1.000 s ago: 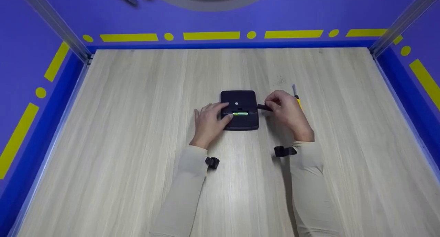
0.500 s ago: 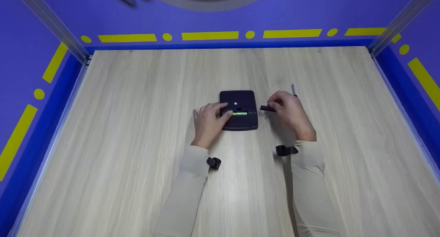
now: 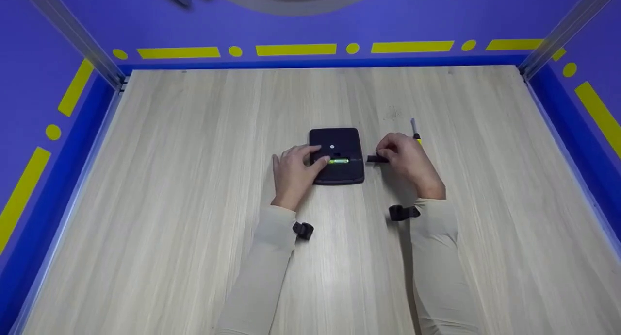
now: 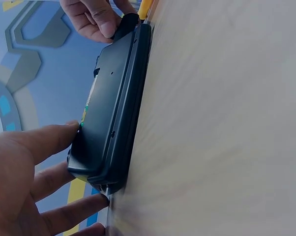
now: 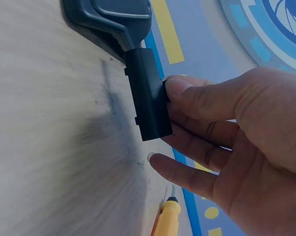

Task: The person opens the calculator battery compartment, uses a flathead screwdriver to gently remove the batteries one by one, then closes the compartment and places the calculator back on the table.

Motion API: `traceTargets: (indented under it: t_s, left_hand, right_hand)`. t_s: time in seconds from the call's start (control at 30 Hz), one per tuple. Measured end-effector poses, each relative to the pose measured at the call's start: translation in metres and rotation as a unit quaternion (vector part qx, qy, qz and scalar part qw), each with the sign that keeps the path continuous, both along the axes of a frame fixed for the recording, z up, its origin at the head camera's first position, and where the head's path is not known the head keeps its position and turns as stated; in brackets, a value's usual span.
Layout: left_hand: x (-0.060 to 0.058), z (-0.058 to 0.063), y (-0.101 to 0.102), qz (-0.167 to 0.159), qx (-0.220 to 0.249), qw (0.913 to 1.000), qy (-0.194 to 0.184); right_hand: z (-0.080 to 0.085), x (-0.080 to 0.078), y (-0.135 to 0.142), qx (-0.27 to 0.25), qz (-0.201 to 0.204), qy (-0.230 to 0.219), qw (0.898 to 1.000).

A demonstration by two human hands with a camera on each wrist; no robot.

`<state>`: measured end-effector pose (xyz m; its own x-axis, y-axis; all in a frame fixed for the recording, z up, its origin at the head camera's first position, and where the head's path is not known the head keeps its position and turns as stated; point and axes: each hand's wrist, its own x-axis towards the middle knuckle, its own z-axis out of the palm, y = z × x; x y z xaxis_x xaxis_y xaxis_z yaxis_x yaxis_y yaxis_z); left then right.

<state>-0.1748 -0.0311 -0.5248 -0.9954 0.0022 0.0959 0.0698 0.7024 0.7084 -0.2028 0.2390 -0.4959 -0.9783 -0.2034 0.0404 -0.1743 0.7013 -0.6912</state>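
A black flat device [image 3: 339,174] lies back side up on the table, its battery slot uncovered. In that slot sits a green battery [image 3: 341,160]. My left hand [image 3: 295,172] rests at the device's left side, thumb and index finger pressing on its back; the thumb tip [image 4: 73,127] touches the battery's left end. To the right, my right hand [image 3: 408,161] pinches a narrow black battery cover [image 5: 149,96] between thumb and fingers. Small tabs stand out along the cover's edge. In the head view a small gap separates the cover from the device.
A screwdriver with a yellow handle [image 5: 167,219] lies on the wooden table [image 3: 194,179], just beyond the right hand and partly hidden by it. Blue panels [image 3: 301,29] wall the table at the back and both sides.
My right hand has drawn the battery cover slightly away from the device's right edge, lowered it and turned it from slanted to nearly level. The left hand has stayed in place.
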Motion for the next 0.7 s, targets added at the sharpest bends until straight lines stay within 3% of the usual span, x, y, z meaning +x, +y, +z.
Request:
traceTargets:
  t_s: [0.3,0.7]
  left_hand:
    - [0.0006,-0.0001,0.0006,0.000,0.008,0.9999,0.009]
    - [0.0002,-0.0001,0.0011,0.001,0.007,0.9999,0.010]
  right_hand:
    - [-0.0043,0.0000,0.0010,0.003,-0.004,-0.031,1.000]
    - [-0.0101,-0.0015,-0.0014,0.011,-0.013,-0.033,0.999]
